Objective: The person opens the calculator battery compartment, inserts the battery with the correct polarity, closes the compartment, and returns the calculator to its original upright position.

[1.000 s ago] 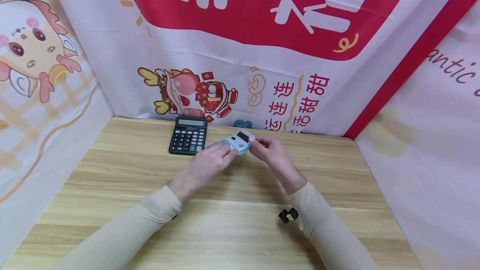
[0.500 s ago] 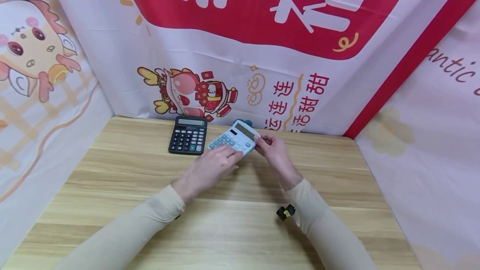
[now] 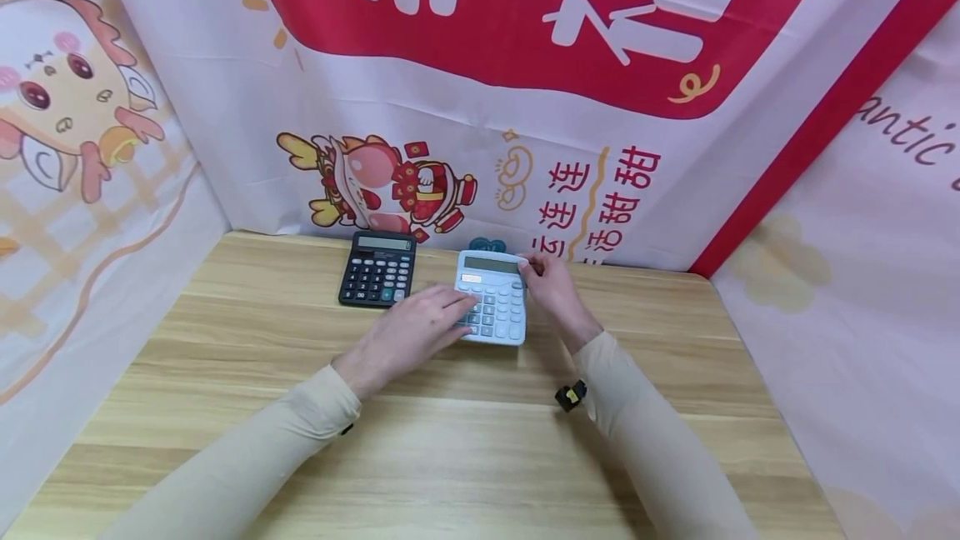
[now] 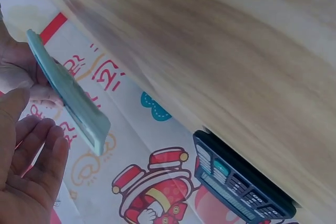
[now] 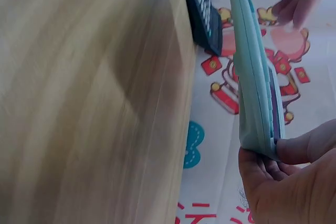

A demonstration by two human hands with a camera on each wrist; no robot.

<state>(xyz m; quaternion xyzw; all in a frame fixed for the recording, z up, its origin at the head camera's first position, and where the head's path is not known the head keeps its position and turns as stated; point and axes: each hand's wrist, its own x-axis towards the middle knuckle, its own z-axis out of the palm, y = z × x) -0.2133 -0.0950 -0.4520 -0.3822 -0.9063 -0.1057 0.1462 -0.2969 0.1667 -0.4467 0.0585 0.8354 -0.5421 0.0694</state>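
A light blue calculator (image 3: 504, 294) is raised off the table in the head view, its keys and screen facing up. My right hand (image 3: 557, 297) pinches its far right corner, thumb on the face and fingers behind, as the right wrist view shows. Over the near left keys in the head view lies my left hand (image 3: 416, 327). Both wrist views show a gap between the left fingers (image 4: 39, 150), loosely bent, and the calculator. To the left, a black calculator (image 3: 377, 269) rests on the table by the back edge.
The wooden table (image 3: 450, 457) ends at a white and red printed cloth (image 3: 480, 48) behind. Other printed cloths stand along the left and right sides. A small black strap piece with yellow (image 3: 572, 396) sits at the right wrist.
The light blue calculator has turned from slanted to nearly straight, its face coming fully into view. My right hand still holds its corner. The left hand has come away from its edge.
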